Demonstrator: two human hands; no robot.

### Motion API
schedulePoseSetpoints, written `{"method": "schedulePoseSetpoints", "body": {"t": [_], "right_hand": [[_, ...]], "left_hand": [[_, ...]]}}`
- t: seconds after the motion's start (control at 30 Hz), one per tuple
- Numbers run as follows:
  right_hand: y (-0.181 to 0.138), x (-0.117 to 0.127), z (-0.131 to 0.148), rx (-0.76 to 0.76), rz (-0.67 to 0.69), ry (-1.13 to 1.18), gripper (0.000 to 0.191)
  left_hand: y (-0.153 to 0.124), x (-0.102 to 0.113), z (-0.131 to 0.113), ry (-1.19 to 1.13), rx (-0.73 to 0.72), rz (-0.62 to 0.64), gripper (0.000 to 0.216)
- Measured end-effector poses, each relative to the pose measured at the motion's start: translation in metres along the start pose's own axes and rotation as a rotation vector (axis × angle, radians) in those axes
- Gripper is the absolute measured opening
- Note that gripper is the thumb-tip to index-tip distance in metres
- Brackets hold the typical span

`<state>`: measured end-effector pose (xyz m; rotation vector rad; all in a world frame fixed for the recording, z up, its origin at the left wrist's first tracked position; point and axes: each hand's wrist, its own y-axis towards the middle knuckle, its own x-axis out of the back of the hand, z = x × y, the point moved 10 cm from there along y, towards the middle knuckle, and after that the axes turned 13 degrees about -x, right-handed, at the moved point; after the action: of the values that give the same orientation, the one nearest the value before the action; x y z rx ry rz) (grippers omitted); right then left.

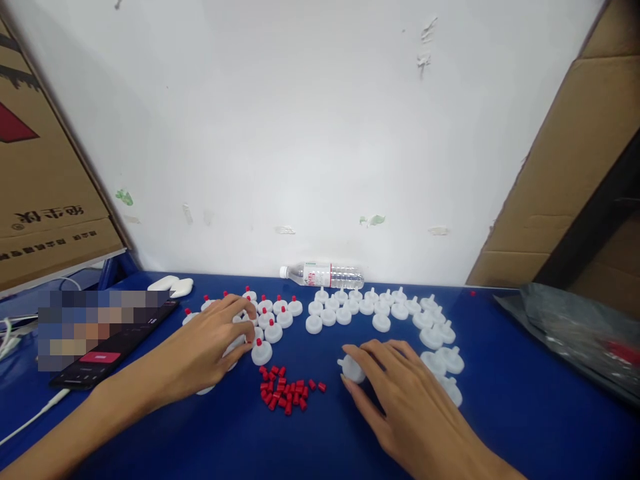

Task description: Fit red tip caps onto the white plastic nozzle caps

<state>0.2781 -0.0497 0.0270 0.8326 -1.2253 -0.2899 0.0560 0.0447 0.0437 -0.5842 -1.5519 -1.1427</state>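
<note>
My left hand (213, 340) is at the left group of white nozzle caps with red tips (261, 353). Its thumb and fingers close around one red-tipped nozzle cap, mostly hidden by the fingers. On the right, my right hand (400, 393) grips a white nozzle cap (353, 369) between thumb and fingers, its bare spout pointing left. Between the hands lies a loose pile of small red tip caps (287, 391). Several white nozzle caps without red tips (381, 323) stand spout-up behind and beside my right hand.
A clear plastic bottle (323, 275) lies on its side against the white wall (320, 133). At left are a phone (100, 357) with a cable and a white case (181, 287). A grey plastic bag (565, 333) lies right on the blue table (350, 447). Cardboard (560, 167) flanks both sides.
</note>
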Motion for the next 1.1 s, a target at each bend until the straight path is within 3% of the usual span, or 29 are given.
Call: {"method": "schedulePoseSetpoints", "body": {"t": [0.17,0.3,0.43,0.77,0.93,1.1], "right_hand": [[0.001,-0.001,0.000,-0.024,0.040,0.037,0.036],[0.002,0.005,0.005,0.011,0.002,0.106,0.035],[0.001,0.012,0.015,0.079,-0.044,0.176,0.032],[-0.004,0.021,0.032,0.156,-0.083,0.287,0.030],[-0.004,0.022,0.034,0.177,-0.102,0.288,0.031],[-0.009,0.020,0.036,0.154,-0.114,0.278,0.032]], "left_hand": [[0.009,0.024,-0.035,-0.048,-0.084,-0.263,0.013],[0.009,0.020,-0.073,-0.178,-0.134,-0.399,0.022],[0.011,0.010,-0.094,-0.230,-0.144,-0.409,0.016],[0.013,0.011,-0.111,-0.277,-0.189,-0.437,0.015],[0.017,0.012,-0.110,-0.288,-0.161,-0.438,0.015],[0.018,-0.004,-0.112,-0.281,-0.176,-0.353,0.019]]}}
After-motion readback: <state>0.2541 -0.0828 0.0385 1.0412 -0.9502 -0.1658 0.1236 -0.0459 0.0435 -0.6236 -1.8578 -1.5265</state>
